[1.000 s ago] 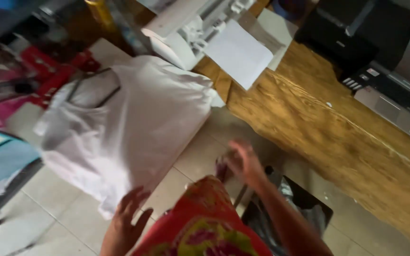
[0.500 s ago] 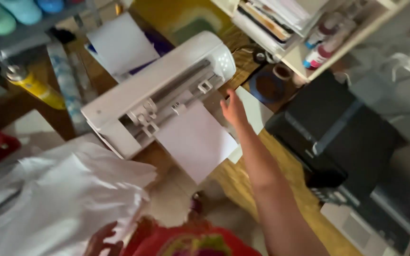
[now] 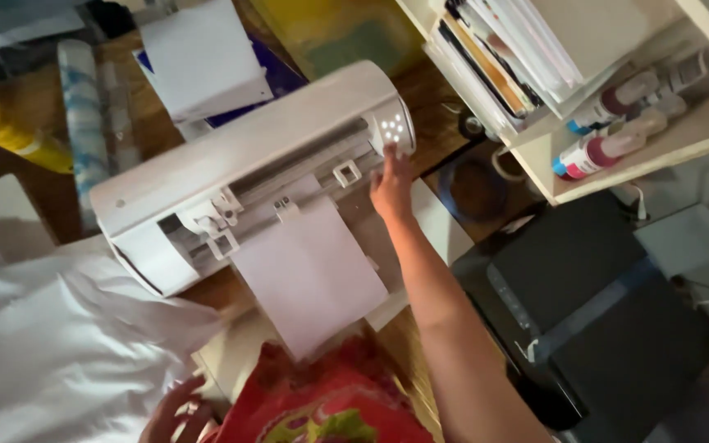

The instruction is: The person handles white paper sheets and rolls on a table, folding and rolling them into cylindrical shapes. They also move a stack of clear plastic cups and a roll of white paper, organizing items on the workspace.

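At the centre of the frame the right hand (image 3: 391,187) reaches up, fingers extended, fingertips at the button panel on the long white plastic cutting machine (image 3: 248,176), holding nothing; a white sheet (image 3: 309,275) protrudes below it. At lower left, the left hand (image 3: 176,410), loosely curled, touches white fabric (image 3: 59,353).

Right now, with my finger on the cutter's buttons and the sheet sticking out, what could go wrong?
The sheet overhangs the table edge unsupported, so it may sag or feed crooked. The right hand stretches to the lit buttons at the far end of the cutter, so a wrong button seems possible. The left hand rests by the white cloth, which lies close to the sheet and could snag it.
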